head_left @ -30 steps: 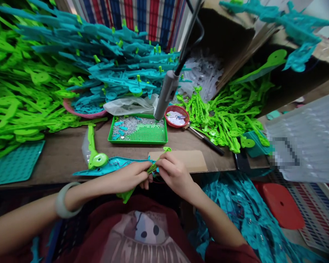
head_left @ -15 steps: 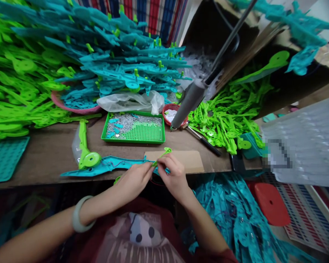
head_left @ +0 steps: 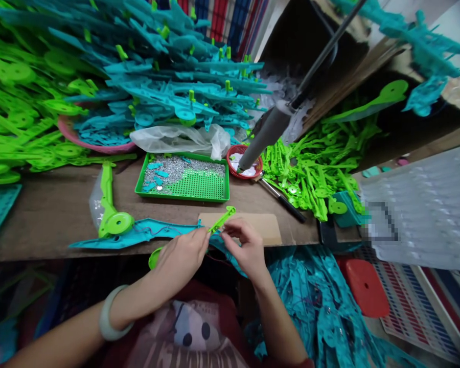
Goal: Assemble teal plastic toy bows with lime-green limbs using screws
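My left hand (head_left: pixel 184 255) is closed on a slim bright green plastic piece (head_left: pixel 224 217), which points up and to the right from its fingertips. A round green end (head_left: pixel 154 258) shows beside the left hand; whether it belongs to the same piece is hidden. My right hand (head_left: pixel 247 248) is just right of the slim piece, thumb and forefinger pinched around something small and shiny that I cannot make out. A long teal plastic part (head_left: pixel 126 236) lies along the table edge, a thin dark wire on it, and runs behind both hands.
Ahead sits a green tray (head_left: pixel 182 198) of small metal bits and teal pieces. Right of it are a red basket (head_left: pixel 249 173), a hanging grey screwdriver (head_left: pixel 266 135) and a black-handled tool (head_left: pixel 287 204). Cardboard (head_left: pixel 268 227) lies by my right hand. Teal and green piles surround the table.
My right hand has drawn slightly right, away from the green piece, uncovering more of it. My left hand still grips it. The whole view has shifted a little.
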`<state>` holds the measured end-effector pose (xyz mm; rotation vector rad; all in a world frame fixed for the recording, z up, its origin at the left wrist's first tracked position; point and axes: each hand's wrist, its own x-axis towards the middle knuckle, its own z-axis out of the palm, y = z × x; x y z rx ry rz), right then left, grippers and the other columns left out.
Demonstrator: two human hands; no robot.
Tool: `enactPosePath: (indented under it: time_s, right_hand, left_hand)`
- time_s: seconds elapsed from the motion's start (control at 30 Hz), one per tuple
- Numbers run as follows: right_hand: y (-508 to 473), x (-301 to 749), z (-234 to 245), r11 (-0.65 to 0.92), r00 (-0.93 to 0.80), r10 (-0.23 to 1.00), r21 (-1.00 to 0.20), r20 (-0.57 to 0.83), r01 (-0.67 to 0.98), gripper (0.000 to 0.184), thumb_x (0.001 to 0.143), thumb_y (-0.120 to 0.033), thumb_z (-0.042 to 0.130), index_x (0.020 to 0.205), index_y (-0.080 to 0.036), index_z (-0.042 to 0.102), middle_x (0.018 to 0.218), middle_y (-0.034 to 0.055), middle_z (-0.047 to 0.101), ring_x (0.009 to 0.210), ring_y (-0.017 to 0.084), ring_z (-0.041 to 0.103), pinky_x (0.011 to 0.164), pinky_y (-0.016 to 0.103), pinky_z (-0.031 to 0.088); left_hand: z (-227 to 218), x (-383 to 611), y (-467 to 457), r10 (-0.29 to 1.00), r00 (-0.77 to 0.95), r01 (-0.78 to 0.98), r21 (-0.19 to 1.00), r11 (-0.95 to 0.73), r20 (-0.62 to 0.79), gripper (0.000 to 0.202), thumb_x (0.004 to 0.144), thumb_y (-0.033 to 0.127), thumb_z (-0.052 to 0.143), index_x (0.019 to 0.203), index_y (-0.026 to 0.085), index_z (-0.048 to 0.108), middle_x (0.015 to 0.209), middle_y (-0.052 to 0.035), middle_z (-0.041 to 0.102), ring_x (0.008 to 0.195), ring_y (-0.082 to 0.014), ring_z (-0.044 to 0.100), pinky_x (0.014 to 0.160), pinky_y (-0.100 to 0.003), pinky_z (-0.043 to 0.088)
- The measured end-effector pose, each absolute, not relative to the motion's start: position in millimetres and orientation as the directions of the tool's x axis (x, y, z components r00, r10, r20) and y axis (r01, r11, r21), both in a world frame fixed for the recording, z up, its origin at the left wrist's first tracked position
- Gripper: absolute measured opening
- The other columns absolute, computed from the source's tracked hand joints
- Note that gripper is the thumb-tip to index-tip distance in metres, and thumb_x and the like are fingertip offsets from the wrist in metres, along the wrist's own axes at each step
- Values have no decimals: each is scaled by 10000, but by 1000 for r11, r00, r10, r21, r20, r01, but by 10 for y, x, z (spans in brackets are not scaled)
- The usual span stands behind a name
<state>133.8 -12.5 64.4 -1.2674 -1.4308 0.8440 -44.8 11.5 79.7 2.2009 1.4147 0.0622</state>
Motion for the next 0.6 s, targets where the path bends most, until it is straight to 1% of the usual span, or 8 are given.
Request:
enactPosePath:
  time_s: [0.07,0.13,0.2,0.27,0.33,0.4,0.47,0.6]
  right_hand:
    - [-129,1337,666,204,36,973,-927,227,314,108,890,-152,684,963,-228,704,922,23,674,843,141,666,733,254,565]
    - [-130,1317,675,176,39,980,-946,193,271,69,906,-183,679,946,-229,711,910,23,675,817,143,673,717,263,570]
    - [-132,1278,669,120,63,990,-985,129,126,64,908,-205,684,959,-233,711,910,20,678,767,142,689,690,270,589]
    - [-136,1229,657,69,92,994,-997,66,-32,66,889,-209,708,951,-235,708,885,9,686,725,141,704,667,266,605]
    - [-142,1187,648,49,121,992,-992,34,-120,78,867,-203,733,932,-237,708,855,-3,695,708,137,712,656,250,610]
    - [-148,1163,647,52,142,989,-991,34,-127,99,858,-196,744,939,-244,714,854,-9,699,717,128,712,667,235,609]
    - [-154,1158,653,60,150,988,-994,46,-88,106,868,-194,737,957,-249,720,871,-8,694,729,121,708,684,230,604]
    - [-162,1159,674,67,135,989,-998,66,-6,45,903,-225,702,938,-230,730,907,11,672,719,129,701,673,254,603]
  left_hand:
    - [807,-450,108,865,445,845,428,-320,-233,296,1054,289,380,1088,194,658,1011,-91,753,902,-278,736,702,-335,501]
    - [818,-452,100,874,426,863,394,-316,-233,284,1048,292,400,1095,208,668,1016,-82,759,865,-277,742,658,-327,497]
    - [824,-455,90,881,417,875,360,-323,-222,283,1046,295,408,1101,218,674,1001,-75,764,836,-273,746,624,-320,489]
    - [824,-457,79,882,427,874,339,-347,-199,286,1047,302,409,1100,217,677,973,-70,766,814,-262,747,601,-307,481]
    - [825,-457,66,882,437,873,318,-369,-175,291,1050,311,405,1092,213,676,943,-64,767,781,-249,746,575,-297,469]
    - [829,-457,55,885,440,875,292,-385,-150,289,1050,313,406,1073,210,675,920,-56,766,738,-241,741,545,-296,453]
    - [830,-461,46,889,444,875,268,-403,-114,275,1045,306,418,1048,206,674,888,-48,761,700,-236,734,522,-297,437]
    - [812,-481,34,887,460,865,234,-443,-21,207,1023,257,469,1016,204,669,815,-28,733,650,-226,719,489,-295,403]
